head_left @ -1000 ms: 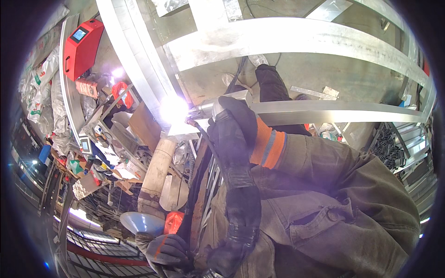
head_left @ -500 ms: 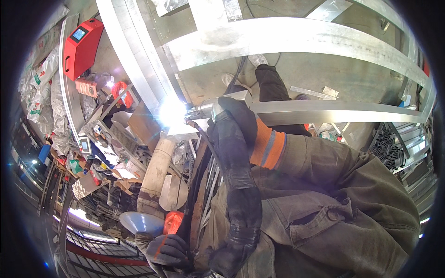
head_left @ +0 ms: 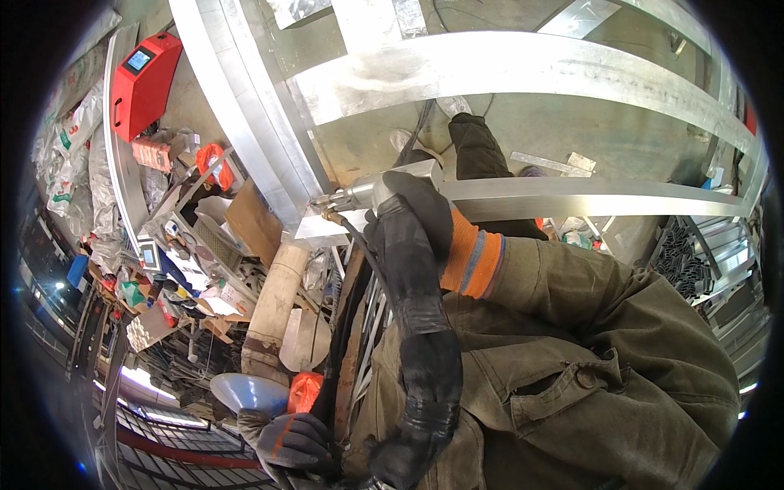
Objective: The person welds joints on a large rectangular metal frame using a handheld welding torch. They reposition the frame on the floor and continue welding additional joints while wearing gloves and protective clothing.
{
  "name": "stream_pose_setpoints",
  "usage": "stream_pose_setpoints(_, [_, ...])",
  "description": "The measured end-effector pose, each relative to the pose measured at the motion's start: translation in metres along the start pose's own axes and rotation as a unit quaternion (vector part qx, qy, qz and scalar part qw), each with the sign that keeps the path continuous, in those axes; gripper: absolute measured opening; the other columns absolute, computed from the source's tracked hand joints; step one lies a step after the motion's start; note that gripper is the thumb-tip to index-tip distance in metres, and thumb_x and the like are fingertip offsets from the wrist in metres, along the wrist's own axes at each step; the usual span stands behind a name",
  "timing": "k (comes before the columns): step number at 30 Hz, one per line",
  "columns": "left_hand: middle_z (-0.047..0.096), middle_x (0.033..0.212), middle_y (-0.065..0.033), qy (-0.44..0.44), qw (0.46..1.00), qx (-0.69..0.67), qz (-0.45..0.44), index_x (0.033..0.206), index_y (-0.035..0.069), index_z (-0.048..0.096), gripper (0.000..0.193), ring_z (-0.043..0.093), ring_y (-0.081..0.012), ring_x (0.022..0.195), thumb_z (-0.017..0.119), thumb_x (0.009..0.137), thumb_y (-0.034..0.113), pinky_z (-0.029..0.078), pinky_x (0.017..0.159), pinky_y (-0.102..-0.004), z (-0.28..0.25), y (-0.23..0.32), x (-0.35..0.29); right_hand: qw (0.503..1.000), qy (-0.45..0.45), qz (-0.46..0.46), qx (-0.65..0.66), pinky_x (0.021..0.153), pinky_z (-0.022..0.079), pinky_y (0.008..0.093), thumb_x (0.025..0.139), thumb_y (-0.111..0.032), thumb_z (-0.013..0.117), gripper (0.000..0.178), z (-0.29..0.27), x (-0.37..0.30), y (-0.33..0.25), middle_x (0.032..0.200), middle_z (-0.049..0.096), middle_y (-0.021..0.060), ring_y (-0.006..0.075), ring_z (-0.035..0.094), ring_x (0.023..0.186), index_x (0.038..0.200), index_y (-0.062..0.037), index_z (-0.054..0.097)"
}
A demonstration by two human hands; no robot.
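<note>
My right hand point(head_left: 420, 214), in a dark glove with an orange cuff, is wrapped round a welding torch point(head_left: 377, 190). Its metal nozzle points left, at the corner where a long aluminium profile point(head_left: 253, 139) meets a lower metal piece point(head_left: 317, 231). No arc glows there. A thick black-sleeved hose point(head_left: 429, 359) runs from the torch down over my lap. At the lower left, my gloved left hand point(head_left: 298, 445) is closed beside the hose's lower bend. What lies inside its fingers is hidden.
Wide aluminium bars point(head_left: 523, 69) cross above, and a narrower bar point(head_left: 596, 196) extends right. A red machine with a screen point(head_left: 147, 86) stands at upper left. Below it are cluttered shelves, a cardboard tube point(head_left: 276, 302) and a blue dish-shaped thing point(head_left: 251, 394). Someone's dark-trousered leg point(head_left: 482, 151) shows beyond the frame.
The bright white welding arc at the torch's tip has gone out, so the nozzle and corner now show. Both hands hold about the same places.
</note>
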State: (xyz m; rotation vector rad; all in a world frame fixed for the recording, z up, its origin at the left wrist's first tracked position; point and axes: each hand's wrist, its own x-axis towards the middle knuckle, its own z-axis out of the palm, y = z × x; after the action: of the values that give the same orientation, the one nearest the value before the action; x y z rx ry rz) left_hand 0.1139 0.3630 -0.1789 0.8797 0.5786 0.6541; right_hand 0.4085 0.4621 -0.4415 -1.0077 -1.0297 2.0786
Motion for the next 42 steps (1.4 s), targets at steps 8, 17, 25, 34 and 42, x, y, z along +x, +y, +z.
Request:
stream_pose_setpoints(8, [0.071,0.104,-0.0212,0.014,1.0,0.001,0.002,0.112,-0.008,0.065,0.069,0.071,-0.0359,0.088,0.07,0.09,0.058,0.055,0.082,-0.0509,0.002,0.0,0.002,0.994,0.015,-0.057,-0.096,0.109,0.046,0.0417,0.088,-0.02,0.079,0.075,-0.003,-0.003,0.012,0.137,0.053,0.0206,0.0336,0.056,0.125,0.148,0.0014,0.04])
stream_pose_setpoints(17, [0.071,0.101,-0.0204,0.021,1.0,0.002,0.005,0.109,-0.007,0.065,0.066,0.07,-0.0354,0.086,0.071,0.089,0.056,0.055,0.081,-0.0502,0.003,0.002,0.003,0.979,0.004,-0.117,-0.165,0.112,0.044,0.0422,0.088,-0.019,0.079,0.075,-0.005,-0.001,0.016,0.14,0.051,0.0208,0.034,0.053,0.129,0.149,0.001,0.04])
stream_pose_setpoints(25, [0.071,0.098,-0.0197,0.027,1.0,0.004,0.006,0.106,-0.007,0.066,0.063,0.07,-0.035,0.084,0.072,0.088,0.054,0.055,0.079,-0.0496,0.005,0.001,0.005,0.975,-0.004,-0.118,-0.187,0.112,0.044,0.0431,0.088,-0.022,0.08,0.076,-0.007,-0.003,0.023,0.141,0.051,0.0213,0.0345,0.053,0.129,0.148,0.0024,0.041])
stream_pose_setpoints(34, [0.071,0.096,-0.0189,0.034,0.999,0.006,0.007,0.103,-0.006,0.066,0.06,0.069,-0.0345,0.082,0.073,0.087,0.051,0.055,0.078,-0.0489,0.005,0.0,0.007,0.993,0.022,-0.086,-0.082,0.11,0.045,0.0323,0.102,-0.008,0.052,0.053,0.003,-0.001,0.012,0.141,0.05,0.0089,0.0195,0.053,0.124,0.153,-0.0091,0.038])
stream_pose_setpoints(42, [0.071,0.093,-0.0181,0.043,0.999,0.009,0.01,0.101,-0.006,0.067,0.057,0.069,-0.034,0.079,0.075,0.086,0.049,0.055,0.076,-0.0483,0.007,-0.001,0.014,0.994,-0.028,-0.014,0.104,0.1,0.049,0.0312,0.107,-0.013,0.047,0.041,0.004,0.003,0.017,0.128,0.056,0.004,0.0141,0.055,0.114,0.148,-0.0127,0.043])
